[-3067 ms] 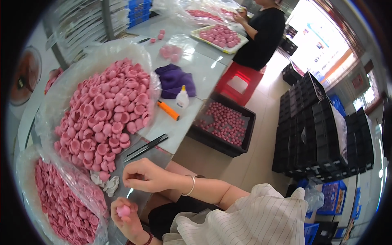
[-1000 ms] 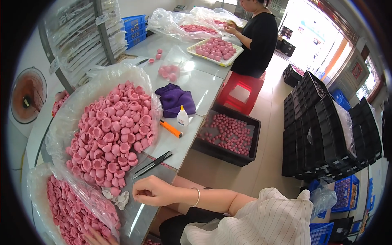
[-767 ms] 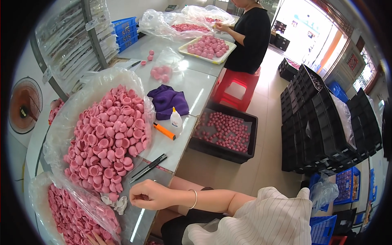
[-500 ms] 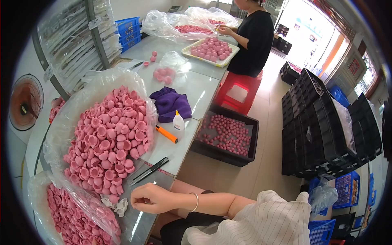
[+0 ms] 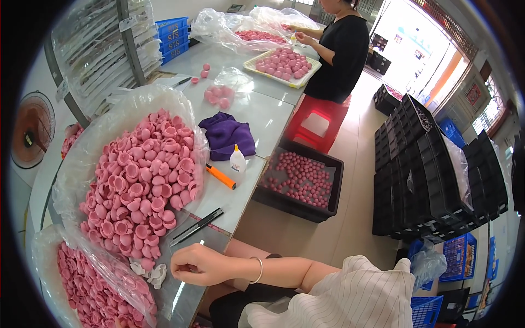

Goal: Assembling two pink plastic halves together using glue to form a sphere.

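My right hand (image 5: 194, 265), with a light bangle at the wrist, hovers at the near edge of the grey table (image 5: 210, 240). Its fingers are curled inward, and anything inside them is hidden. Close beside it lie crumpled white scraps (image 5: 157, 276) and a slim black tool (image 5: 197, 227) with a long pale tip. Further left, a large clear plastic bag spills open around a heap of pink hollow half-ball shells (image 5: 139, 191). A second bag with more pink shells (image 5: 90, 290) sits at the lower left. My left hand is out of sight.
An orange-handled knife (image 5: 221, 176), white glue bottle (image 5: 237, 162) and purple cloth (image 5: 227, 136) lie beyond. A black crate of pink balls (image 5: 336, 188) stands on the floor by a red stool (image 5: 314, 123). A co-worker (image 5: 342, 54) stands near a tray (image 5: 298, 83). Black crates (image 5: 421, 175) are stacked right.
The whole view has shifted slightly. My right hand keeps its curled pose above the table edge. One of the co-worker's hands now reaches toward the far plastic bag.
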A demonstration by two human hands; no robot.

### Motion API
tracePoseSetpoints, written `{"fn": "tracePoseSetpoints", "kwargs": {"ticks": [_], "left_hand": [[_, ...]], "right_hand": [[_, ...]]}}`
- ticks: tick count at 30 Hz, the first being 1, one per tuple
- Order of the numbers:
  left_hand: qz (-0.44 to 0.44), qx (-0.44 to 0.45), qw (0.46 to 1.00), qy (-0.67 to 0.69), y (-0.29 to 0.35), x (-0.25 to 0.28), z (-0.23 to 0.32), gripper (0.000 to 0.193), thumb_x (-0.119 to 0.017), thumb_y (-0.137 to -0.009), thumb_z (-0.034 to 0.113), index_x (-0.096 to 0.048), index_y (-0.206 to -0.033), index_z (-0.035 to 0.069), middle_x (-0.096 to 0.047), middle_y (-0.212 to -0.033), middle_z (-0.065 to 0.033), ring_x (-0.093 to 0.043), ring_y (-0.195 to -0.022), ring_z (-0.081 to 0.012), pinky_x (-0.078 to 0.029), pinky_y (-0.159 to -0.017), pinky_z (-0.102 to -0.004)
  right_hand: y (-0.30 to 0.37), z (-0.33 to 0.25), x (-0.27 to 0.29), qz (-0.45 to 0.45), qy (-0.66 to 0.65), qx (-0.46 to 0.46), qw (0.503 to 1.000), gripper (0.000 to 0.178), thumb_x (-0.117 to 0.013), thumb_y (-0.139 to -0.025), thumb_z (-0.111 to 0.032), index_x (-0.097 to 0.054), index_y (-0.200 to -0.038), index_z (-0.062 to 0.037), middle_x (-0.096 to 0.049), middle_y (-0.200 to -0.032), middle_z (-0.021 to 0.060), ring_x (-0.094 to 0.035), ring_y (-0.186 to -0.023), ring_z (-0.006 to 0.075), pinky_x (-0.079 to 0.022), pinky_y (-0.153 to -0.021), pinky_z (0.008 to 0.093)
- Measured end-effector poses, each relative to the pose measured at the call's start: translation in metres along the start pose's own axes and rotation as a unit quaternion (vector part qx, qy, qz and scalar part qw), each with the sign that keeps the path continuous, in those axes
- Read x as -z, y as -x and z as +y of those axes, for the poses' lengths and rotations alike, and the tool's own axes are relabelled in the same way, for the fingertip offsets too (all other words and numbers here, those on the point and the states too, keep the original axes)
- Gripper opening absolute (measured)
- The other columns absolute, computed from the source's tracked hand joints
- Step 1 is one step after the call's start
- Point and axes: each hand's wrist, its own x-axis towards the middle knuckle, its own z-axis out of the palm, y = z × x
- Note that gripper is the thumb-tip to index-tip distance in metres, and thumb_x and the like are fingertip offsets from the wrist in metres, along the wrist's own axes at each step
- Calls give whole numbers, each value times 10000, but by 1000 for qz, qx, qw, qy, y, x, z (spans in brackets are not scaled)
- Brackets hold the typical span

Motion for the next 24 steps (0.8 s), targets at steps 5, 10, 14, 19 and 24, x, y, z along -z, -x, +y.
{"fn": "tracePoseSetpoints", "kwargs": {"ticks": [5, 10, 14, 19, 24], "left_hand": [[32, -35, 999, -9, 1, -2, -4, 243, -600, -801, 134, -601, -1011, 10, -614, -917, -151, -564, -798, -308, -445, -717, -377], [-15, -19, 1000, -8, -6, 0, 4, 239, -590, -798, 128, -602, -1008, 13, -600, -945, -161, -549, -858, -318, -429, -759, -389], [-8, 8, 998, 61, -3, -5, 3, 229, -576, -798, 123, -602, -996, 11, -594, -956, -170, -540, -870, -332, -415, -782, -409], [-2, -36, 999, -15, -6, 3, 4, 230, -567, -797, 92, -592, -1005, -3, -604, -918, -163, -545, -860, -329, -420, -782, -401], [-1, -50, 999, -7, -6, 0, 3, 197, -581, -796, 109, -603, -956, -3, -612, -881, -148, -561, -825, -312, -439, -751, -391]], "right_hand": [[0, 0, 2, 4, -4, -4, 1000, 80, -547, -762, -62, -538, -746, 16, -500, -647, 68, -456, -525, 138, -350, -461, 255], [-1, 1, 2, -1, -4, 0, 1000, 82, -549, -762, -62, -538, -746, 17, -499, -641, 63, -455, -522, 134, -347, -459, 252], [0, -3, 1, 7, 1, -3, 1000, 80, -551, -761, -60, -539, -747, 17, -498, -639, 61, -452, -515, 128, -346, -458, 249], [-2, 2, -1, -2, -1, -8, 1000, 75, -551, -758, -57, -539, -750, 17, -497, -639, 59, -454, -515, 125, -351, -457, 249], [-2, -1, -3, 10, -2, -10, 1000, 83, -555, -725, -52, -526, -728, 25, -494, -592, 80, -474, -492, 163, -381, -467, 272]]}}
